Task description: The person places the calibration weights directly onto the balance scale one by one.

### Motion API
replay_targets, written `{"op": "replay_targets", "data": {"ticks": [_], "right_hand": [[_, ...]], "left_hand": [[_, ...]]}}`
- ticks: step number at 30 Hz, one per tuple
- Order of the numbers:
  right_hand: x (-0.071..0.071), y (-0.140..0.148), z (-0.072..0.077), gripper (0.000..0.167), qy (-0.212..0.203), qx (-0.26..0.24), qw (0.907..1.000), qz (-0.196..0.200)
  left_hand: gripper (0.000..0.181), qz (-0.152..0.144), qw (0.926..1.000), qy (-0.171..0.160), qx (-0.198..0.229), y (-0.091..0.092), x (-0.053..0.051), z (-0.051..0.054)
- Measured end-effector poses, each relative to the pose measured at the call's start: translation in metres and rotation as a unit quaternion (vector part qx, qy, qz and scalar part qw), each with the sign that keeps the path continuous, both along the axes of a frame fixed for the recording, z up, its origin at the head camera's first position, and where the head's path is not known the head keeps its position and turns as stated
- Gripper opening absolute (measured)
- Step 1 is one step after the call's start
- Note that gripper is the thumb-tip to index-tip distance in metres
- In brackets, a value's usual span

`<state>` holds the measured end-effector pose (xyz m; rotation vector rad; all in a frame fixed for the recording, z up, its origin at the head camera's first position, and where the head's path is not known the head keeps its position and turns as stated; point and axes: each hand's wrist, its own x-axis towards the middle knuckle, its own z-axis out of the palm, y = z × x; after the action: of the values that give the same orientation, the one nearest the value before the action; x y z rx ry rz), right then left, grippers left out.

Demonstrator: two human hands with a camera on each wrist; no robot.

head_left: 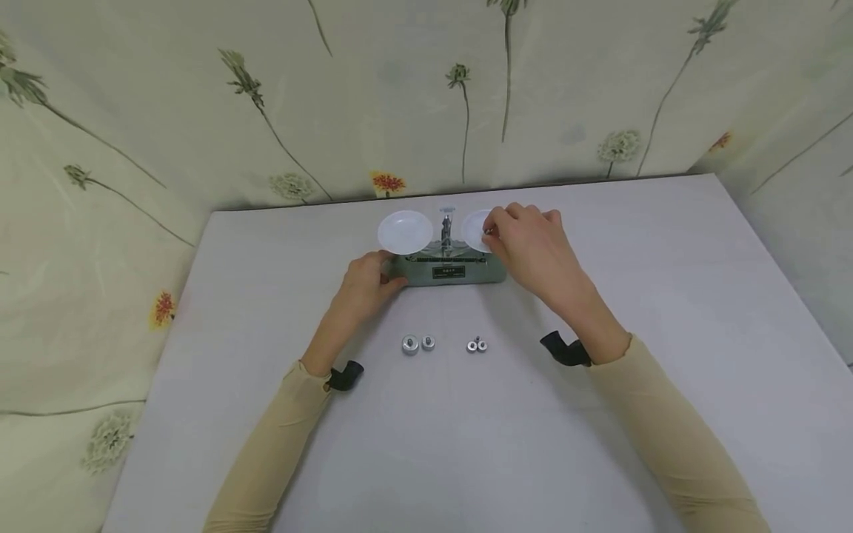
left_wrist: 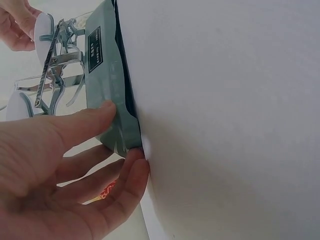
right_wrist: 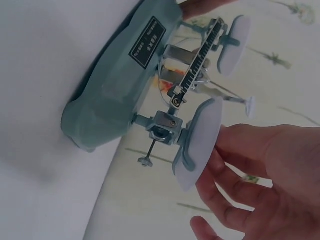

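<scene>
With right hand (head_left: 531,248), back upward, pinching small metal piece (head_left: 489,232), partly hidden, at right pan (head_left: 472,229). With left hand (head_left: 363,285), thumb in front, gripping left end of beam balance (head_left: 448,272), near far edge of table (head_left: 413,437). Noted farther from that edge: two weights (head_left: 410,345), three smaller weights (head_left: 482,346).

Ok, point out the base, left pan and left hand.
Base (right_wrist: 109,92): right wrist view, front face.
Left pan (head_left: 405,232): head view, middle of dish.
Left hand (head_left: 361,289): head view, back of hand.
</scene>
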<state>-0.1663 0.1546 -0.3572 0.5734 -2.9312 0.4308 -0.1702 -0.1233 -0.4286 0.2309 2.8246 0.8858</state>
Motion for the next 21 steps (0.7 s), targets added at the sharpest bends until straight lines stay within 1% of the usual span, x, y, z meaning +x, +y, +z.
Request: {"op": "replay_targets", "data": {"ticks": [4, 13, 21], "right_hand": [[-0.0021, 0.0004, -0.0003, 0.018, -0.007, 0.005, 1.0, -0.001], [-0.0063, 0.0011, -0.0022, 0.018, -0.004, 0.018, 0.9998, 0.0], [-0.0061, -0.0002, -0.0005, 0.019, -0.027, 0.008, 0.9996, -0.001]], "left_hand": [[0.057, 0.003, 1.0, 0.001, 0.002, 0.0001, 0.0, 0.0003], [0.053, -0.011, 0.9997, 0.023, 0.006, 0.0017, 0.001, -0.0014], [0.053, -0.011, 0.9997, 0.022, 0.004, 0.0011, 0.0013, -0.0007]]}}
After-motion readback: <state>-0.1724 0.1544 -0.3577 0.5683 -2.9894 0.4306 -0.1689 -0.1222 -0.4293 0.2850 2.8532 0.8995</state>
